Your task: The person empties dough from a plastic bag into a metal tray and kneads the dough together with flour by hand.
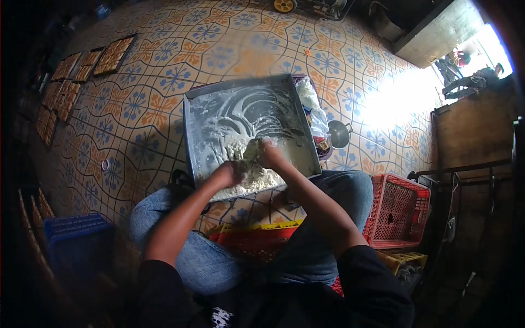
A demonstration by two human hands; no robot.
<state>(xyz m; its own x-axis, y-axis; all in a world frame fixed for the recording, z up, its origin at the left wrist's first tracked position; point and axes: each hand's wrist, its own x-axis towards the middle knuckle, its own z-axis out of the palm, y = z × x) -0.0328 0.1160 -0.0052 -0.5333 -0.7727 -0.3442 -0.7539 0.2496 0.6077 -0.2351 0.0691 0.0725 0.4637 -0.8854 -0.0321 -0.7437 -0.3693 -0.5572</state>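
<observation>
A large square metal tray (190, 131) sits in front of my knees, its floor smeared with white flour paste. Pale, crumbly dough (261, 179) is heaped toward its near edge. Both hands are in the tray at this heap. My left hand (235, 172) is on the near left of the dough, its fingers blurred and partly covered. My right hand (267, 153) is just beyond it on the right, close to the left one, with dough around its fingers, which are also blurred. What each hand's fingers grip cannot be made out.
Right of the tray are plastic bags (319, 121) and a metal pot (340, 134). A red crate (396, 210) stands by my right knee, a blue crate (79, 240) at the left. Filled trays (115, 54) lie on the tiled floor (164, 65) at the far left.
</observation>
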